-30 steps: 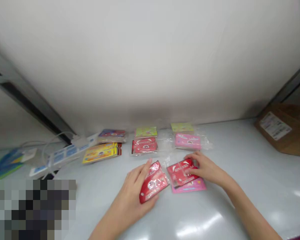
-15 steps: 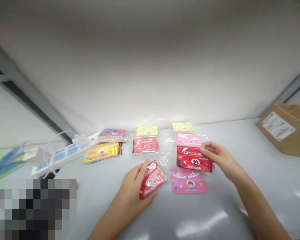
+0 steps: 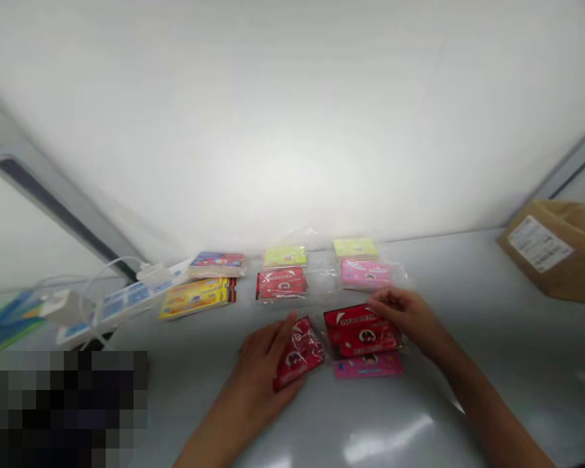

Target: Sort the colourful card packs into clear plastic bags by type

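Red pack (image 3: 355,335) in right fingers (image 3: 392,314), overlapping pink card (image 3: 370,370).

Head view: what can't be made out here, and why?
All in the head view:
Left red packet: left part hidden by the left hand.
Right red packet: upper right corner behind the right hand.
Pink card: upper part under that packet.
Brown package: cut off by the right edge.
Its label: print too blurred.
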A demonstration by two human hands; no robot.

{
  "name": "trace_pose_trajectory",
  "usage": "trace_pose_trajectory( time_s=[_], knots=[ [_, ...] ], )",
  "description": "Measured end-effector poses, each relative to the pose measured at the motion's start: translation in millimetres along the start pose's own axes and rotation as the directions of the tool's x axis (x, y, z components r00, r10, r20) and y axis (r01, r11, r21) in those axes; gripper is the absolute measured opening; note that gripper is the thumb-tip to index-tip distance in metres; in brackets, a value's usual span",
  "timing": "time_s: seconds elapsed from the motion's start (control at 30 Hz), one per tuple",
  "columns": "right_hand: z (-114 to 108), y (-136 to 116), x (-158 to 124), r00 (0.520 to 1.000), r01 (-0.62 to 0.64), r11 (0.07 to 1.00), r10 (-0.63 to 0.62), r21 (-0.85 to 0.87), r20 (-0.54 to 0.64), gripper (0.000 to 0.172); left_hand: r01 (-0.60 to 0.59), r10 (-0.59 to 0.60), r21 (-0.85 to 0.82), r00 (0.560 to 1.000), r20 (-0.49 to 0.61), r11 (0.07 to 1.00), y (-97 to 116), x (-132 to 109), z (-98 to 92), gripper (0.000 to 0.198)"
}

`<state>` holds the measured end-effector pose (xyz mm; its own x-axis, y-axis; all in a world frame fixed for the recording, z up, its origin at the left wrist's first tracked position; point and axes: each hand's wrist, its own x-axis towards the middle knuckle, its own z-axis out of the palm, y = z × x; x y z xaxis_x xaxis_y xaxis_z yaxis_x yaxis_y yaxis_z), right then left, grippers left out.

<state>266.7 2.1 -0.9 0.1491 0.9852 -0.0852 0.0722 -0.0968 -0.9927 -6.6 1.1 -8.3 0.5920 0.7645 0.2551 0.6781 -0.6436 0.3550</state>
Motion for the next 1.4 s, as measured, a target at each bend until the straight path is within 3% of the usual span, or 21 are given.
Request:
trace_pose_trajectory(
  time_s=[0.33,0.43,0.57,0.73,0.93,1.1,1.3,1.4],
  knots=[
    [5.2,1.2,-1.9,0.983,-0.185,0.965,0.179,0.185,0.049,0.032,-0.029,0.035,-0.058,0.995,0.097,0.998,7.9,-0.8,-3.8,0.087],
    [8.8,2.5,-2.2,0.983,-0.183,0.948,0.177,0.259,0.048,0.031,-0.014,0.025,-0.095,0.993,0.115,0.995,8.6,-1.4,-3.8,0.089],
    [24.4,6.7,-6.6,0.977,-0.171,0.947,0.128,0.271,0.17,0.031,-0.021,0.034,-0.118,0.994,0.107,0.993,9.7,-1.3,-3.8,0.09],
    [36.5,15.8,-11.2,0.937,-0.059,0.995,0.026,0.083,0.349,0.035,-0.003,0.023,-0.151,0.991,0.131,0.989,10.5,-1.8,-2.8,0.091],
    [19.1,15.0,-4.2,0.981,0.101,0.992,-0.085,-0.079,0.176,0.027,-0.003,0.017,-0.128,0.994,0.104,0.992,9.3,-2.6,-1.7,0.089],
    [15.3,11.7,-3.1,0.96,0.206,0.967,-0.169,-0.152,0.224,0.019,-0.011,0.028,-0.14,0.992,0.122,0.99,13.8,-2.3,-4.9,0.083],
    [25.1,9.8,-13.0,0.893,0.322,0.899,-0.184,-0.298,0.41,0.036,0.02,0.006,-0.159,0.987,0.163,0.987,15.7,-2.3,-4.1,0.085],
    [26.1,8.9,-15.5,0.88,0.344,0.889,-0.192,-0.304,0.435,0.044,0.016,0.009,-0.156,0.988,0.157,0.988,14.8,-2.4,-3.3,0.087]
  ],
)
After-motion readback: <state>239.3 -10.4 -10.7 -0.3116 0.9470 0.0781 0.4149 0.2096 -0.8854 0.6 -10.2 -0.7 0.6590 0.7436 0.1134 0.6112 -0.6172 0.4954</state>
